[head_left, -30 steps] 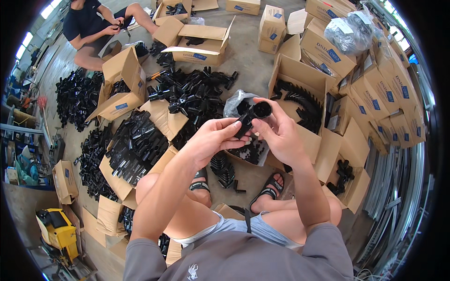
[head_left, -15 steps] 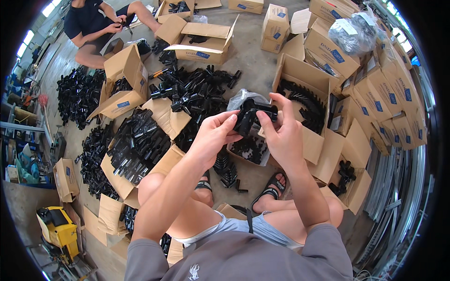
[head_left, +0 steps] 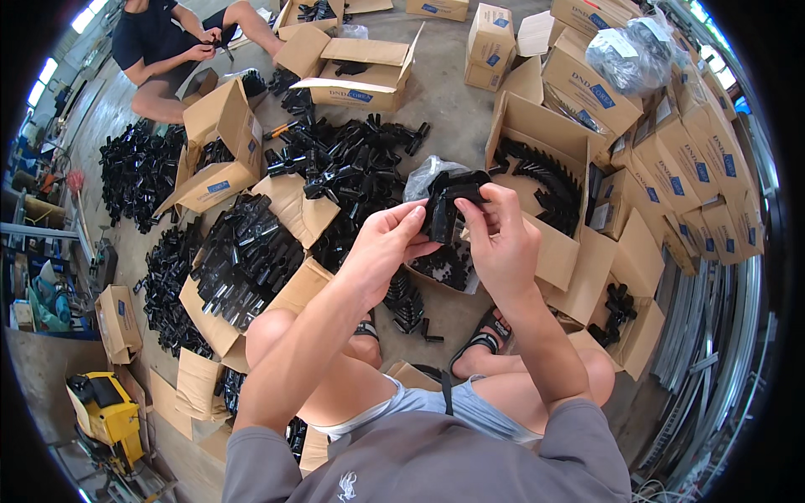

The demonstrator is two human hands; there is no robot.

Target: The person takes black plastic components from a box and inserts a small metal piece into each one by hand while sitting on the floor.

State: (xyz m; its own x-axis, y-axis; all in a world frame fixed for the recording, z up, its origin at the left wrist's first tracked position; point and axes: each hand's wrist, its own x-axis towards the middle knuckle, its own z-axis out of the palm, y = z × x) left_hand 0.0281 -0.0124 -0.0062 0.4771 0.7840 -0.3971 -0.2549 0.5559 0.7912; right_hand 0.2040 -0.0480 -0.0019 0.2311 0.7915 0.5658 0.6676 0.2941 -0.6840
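Between my two hands is a black branched plastic fitting (head_left: 442, 220), held up in front of my knees. My left hand (head_left: 387, 247) grips its left side between thumb and fingers. On its right arm, my right hand (head_left: 506, 243) pinches with the thumb below and the fingers curled over the top. Below the fitting sits an open box of small black pieces (head_left: 444, 267), partly covered by my hands. A crumpled clear plastic bag (head_left: 425, 174) lies just behind. Similar black fittings form a large pile (head_left: 352, 159) beyond my left hand.
An open carton (head_left: 549, 130) with black parts in rows stands at right; a smaller carton (head_left: 641, 331) sits by my right knee. Stacked cartons (head_left: 696, 168) and long metal profiles (head_left: 713, 335) line the right. A co-worker (head_left: 159, 50) sits far left. A yellow machine (head_left: 109, 415) stands near left.
The fitting has turned a little in my hands. My right index finger, raised before, now curls over the fitting's right arm. My left hand has hardly moved.
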